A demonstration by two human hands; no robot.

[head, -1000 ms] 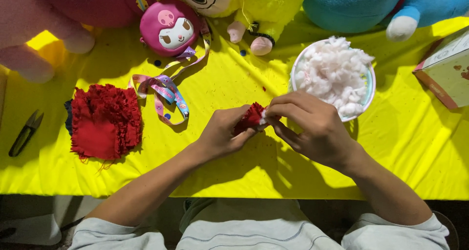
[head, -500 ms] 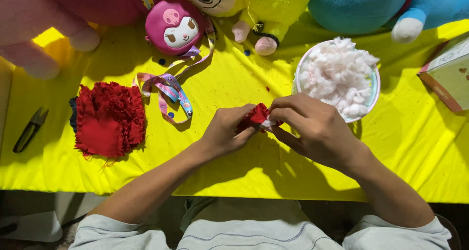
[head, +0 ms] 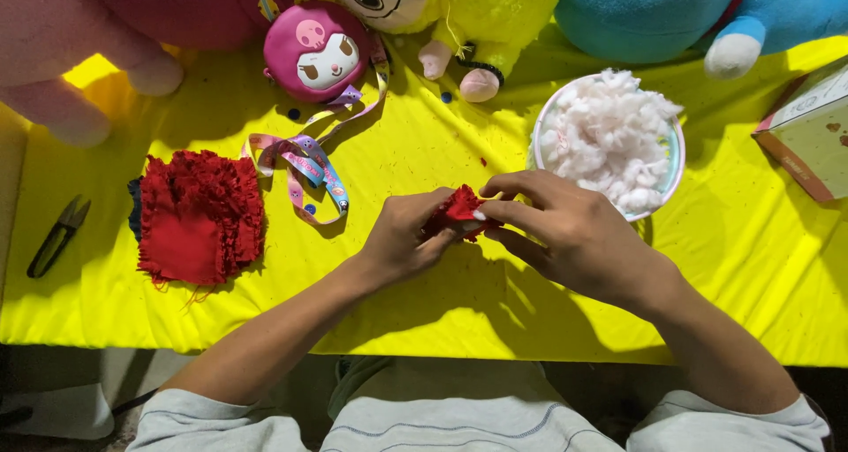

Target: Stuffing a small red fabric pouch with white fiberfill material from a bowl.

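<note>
Both the left hand (head: 402,240) and right hand (head: 565,231) pinch a small red fabric piece (head: 461,209), its point aimed away from the person. Just right of it, a white bowl (head: 676,165) holds white stuffing (head: 609,138).

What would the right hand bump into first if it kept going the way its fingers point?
The right hand points leftward, so it would first meet the small red fabric piece it already pinches, then the left hand right behind. Farther left lies the red fabric pile, probably.

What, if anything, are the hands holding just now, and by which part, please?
Both hands hold a small red fabric piece: the left hand grips its left side, and the right hand pinches its right edge with the fingertips.
</note>
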